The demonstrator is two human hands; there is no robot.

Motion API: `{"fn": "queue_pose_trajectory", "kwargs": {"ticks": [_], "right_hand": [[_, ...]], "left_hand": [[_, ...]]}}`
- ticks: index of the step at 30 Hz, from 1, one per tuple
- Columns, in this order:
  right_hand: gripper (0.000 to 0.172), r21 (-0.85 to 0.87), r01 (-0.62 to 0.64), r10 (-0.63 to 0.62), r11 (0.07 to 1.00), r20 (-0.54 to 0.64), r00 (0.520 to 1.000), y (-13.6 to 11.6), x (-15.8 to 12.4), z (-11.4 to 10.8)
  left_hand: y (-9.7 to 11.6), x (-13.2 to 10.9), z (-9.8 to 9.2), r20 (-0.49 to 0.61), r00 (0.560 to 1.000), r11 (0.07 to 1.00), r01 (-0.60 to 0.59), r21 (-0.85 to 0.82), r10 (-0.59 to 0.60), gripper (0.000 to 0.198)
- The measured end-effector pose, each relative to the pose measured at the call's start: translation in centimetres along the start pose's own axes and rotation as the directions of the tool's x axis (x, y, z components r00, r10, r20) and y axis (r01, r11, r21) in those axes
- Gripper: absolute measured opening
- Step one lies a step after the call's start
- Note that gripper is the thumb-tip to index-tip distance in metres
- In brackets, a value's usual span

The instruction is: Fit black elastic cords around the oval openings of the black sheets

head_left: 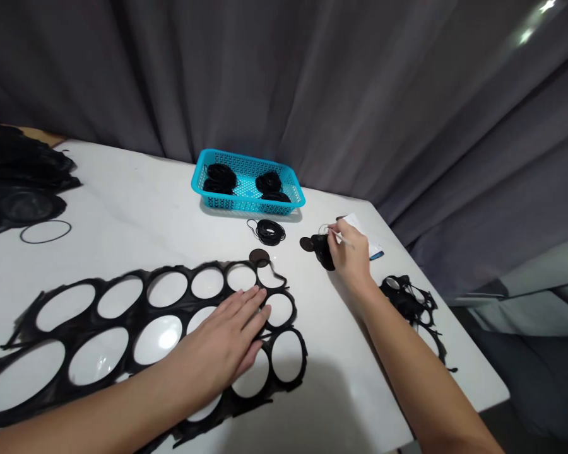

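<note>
My left hand (231, 331) lies flat, fingers stretched out, on a thin black sheet (139, 287) full of round holes. Pinched in my right hand (351, 252) is a thin pale stick-like tool (341, 237); its exact kind I cannot make out. Just left of that hand sits a small heap of black rubbery pieces (322, 253), partly covered by the fingers. A dark round disc (307, 244) lies beside the heap. Another dark disc (259, 256) rests at the sheet's upper right edge, near a torn hole.
A blue basket (248, 203) holds several bundles of black rings. One more bundle (269, 232) lies before it. A single ring (45, 240) and black sheets (23, 183) are at left. Black scraps (409, 299) lie at right, near the table edge. A grey curtain (265, 75) hangs behind.
</note>
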State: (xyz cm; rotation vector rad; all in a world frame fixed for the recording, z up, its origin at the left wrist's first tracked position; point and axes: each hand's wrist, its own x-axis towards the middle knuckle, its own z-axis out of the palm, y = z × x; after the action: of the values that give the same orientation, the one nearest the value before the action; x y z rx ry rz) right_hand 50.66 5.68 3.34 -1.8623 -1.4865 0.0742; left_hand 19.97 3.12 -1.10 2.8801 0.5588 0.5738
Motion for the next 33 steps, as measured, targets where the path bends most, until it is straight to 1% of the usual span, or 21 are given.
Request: {"fn": "queue_pose_trajectory", "kwargs": {"ticks": [2, 3, 5, 7, 9, 10, 12, 14, 17, 20, 24, 28, 31, 33], "right_hand": [[0.014, 0.053, -0.043, 0.041, 0.998, 0.039, 0.998, 0.5, 0.3, -0.8], [0.016, 0.082, -0.059, 0.052, 0.995, 0.082, 0.995, 0.3, 0.0, -1.0], [0.018, 0.182, -0.102, 0.061, 0.978, 0.213, 0.975, -0.7, -1.3, -1.1], [0.019, 0.325, -0.179, 0.053, 0.929, 0.361, 0.931, -2.2, -3.4, -0.9], [0.02, 0.439, -0.273, 0.036, 0.856, 0.476, 0.879, -3.7, -5.8, -0.8], [0.018, 0.469, -0.306, 0.027, 0.829, 0.512, 0.858, -4.4, -6.9, -0.8], [0.015, 0.491, -0.328, 0.001, 0.807, 0.554, 0.833, -5.5, -9.0, -0.8], [0.014, 0.502, -0.324, -0.028, 0.802, 0.573, 0.819, -6.1, -10.4, -0.8], [0.014, 0.489, -0.299, -0.046, 0.819, 0.576, 0.816, -6.4, -11.4, -0.7], [0.015, 0.467, -0.282, -0.042, 0.838, 0.572, 0.819, -6.3, -11.7, -0.5], [0.015, 0.455, -0.265, -0.049, 0.85, 0.569, 0.821, -6.3, -11.8, -0.5], [0.011, 0.413, -0.21, -0.062, 0.886, 0.554, 0.83, -6.3, -11.8, -0.5], [0.009, 0.381, -0.106, -0.12, 0.919, 0.524, 0.843, -6.4, -12.3, -0.5], [0.009, 0.352, 0.037, -0.22, 0.935, 0.496, 0.84, -6.6, -13.0, -0.5]], "left_hand": [[0.0, 0.1, -0.1, -0.011, 1.0, 1.0, 0.0, -0.008, 0.0, 0.044], [0.1, 0.2, -0.2, -0.017, 1.0, 1.0, -0.001, -0.01, 0.0, 0.045], [0.4, 0.1, -0.4, -0.013, 1.0, 1.0, -0.011, -0.001, 0.011, 0.043], [1.0, -0.3, -0.5, 0.012, 1.0, 1.0, -0.019, 0.017, 0.019, 0.04], [1.7, -0.9, -0.6, 0.048, 0.999, 1.0, -0.016, 0.025, 0.015, 0.042], [2.0, -1.3, -0.6, 0.061, 0.998, 1.0, -0.006, 0.024, 0.005, 0.045], [2.4, -2.0, -0.5, 0.081, 0.997, 1.0, 0.01, 0.022, -0.012, 0.052], [2.6, -2.4, -0.4, 0.095, 0.995, 1.0, 0.024, 0.019, -0.025, 0.055], [2.4, -2.6, -0.6, 0.108, 0.994, 1.0, 0.028, -0.013, -0.027, 0.06], [2.3, -2.4, -0.9, 0.12, 0.993, 0.999, 0.023, -0.046, -0.017, 0.062], [2.3, -2.2, -1.3, 0.128, 0.992, 0.998, 0.025, -0.058, -0.017, 0.059], [2.4, -2.2, -1.2, 0.13, 0.991, 0.998, 0.021, -0.056, -0.014, 0.058], [2.4, -2.3, -1.1, 0.124, 0.992, 0.998, 0.02, -0.059, -0.013, 0.059], [2.4, -2.3, -1.1, 0.12, 0.993, 0.998, 0.021, -0.064, -0.013, 0.06]]}}
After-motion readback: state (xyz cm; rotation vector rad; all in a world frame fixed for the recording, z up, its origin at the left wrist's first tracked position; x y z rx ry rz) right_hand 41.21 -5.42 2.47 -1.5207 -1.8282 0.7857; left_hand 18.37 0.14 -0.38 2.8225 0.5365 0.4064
